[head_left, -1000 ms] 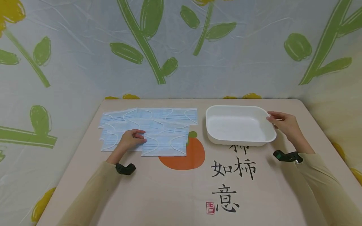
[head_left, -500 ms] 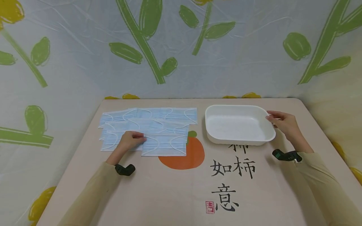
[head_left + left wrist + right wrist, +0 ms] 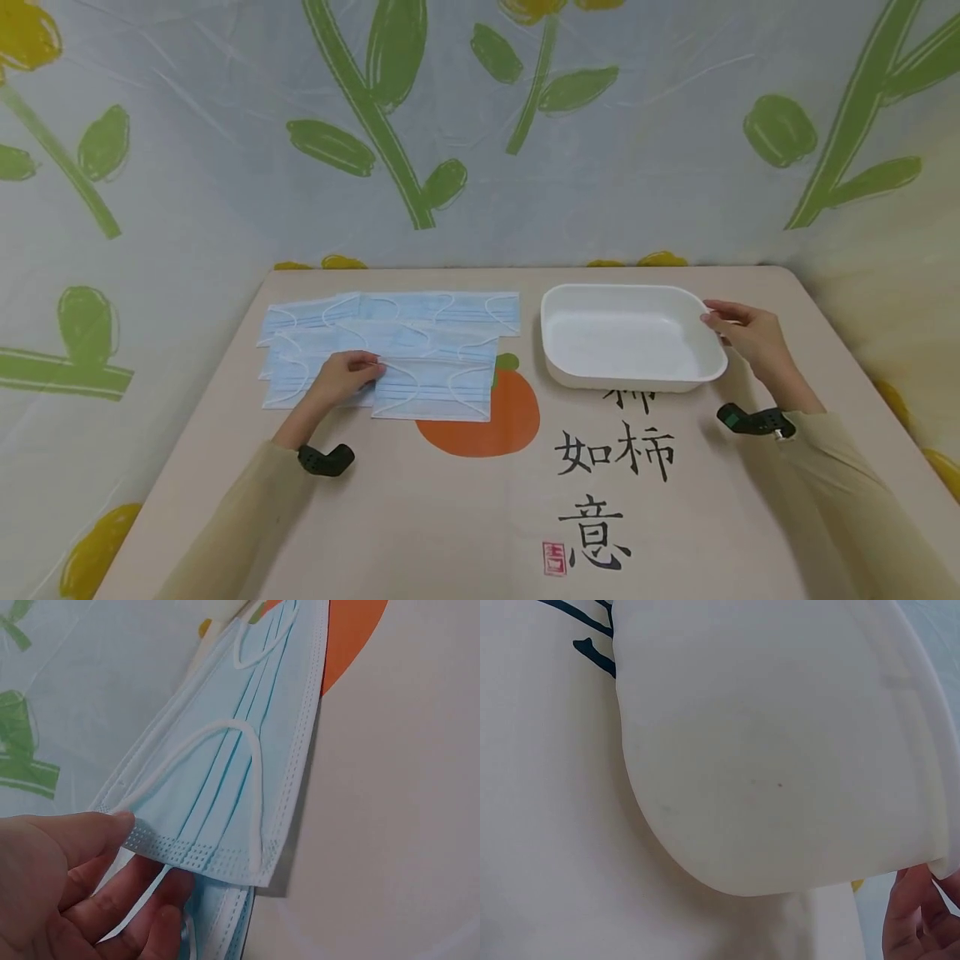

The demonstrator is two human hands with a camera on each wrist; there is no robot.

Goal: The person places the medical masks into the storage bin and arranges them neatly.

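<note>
Blue disposable face masks (image 3: 322,337) with white ear loops lie flat in overlapping rows at the left of the table. My left hand (image 3: 341,379) pinches the upper left corner of the front mask (image 3: 431,400). In the left wrist view, the thumb (image 3: 90,832) presses on top of that mask's corner, with the other fingers under its short edge, which is slightly raised. To the right stands a white rectangular basin (image 3: 633,337) with rounded corners and nothing in it. My right hand (image 3: 753,337) grips its right rim, thumb over the lip.
The beige table mat (image 3: 420,517) carries a printed orange persimmon (image 3: 513,417) and black characters (image 3: 600,533). A grey-white curtain (image 3: 637,183) with green leaves hangs behind the table's far edge.
The left hand's fingers have drawn together at the front mask's corner from a more spread position, taking hold of it. The right hand stays at the basin's rim; the head view shifts slightly.
</note>
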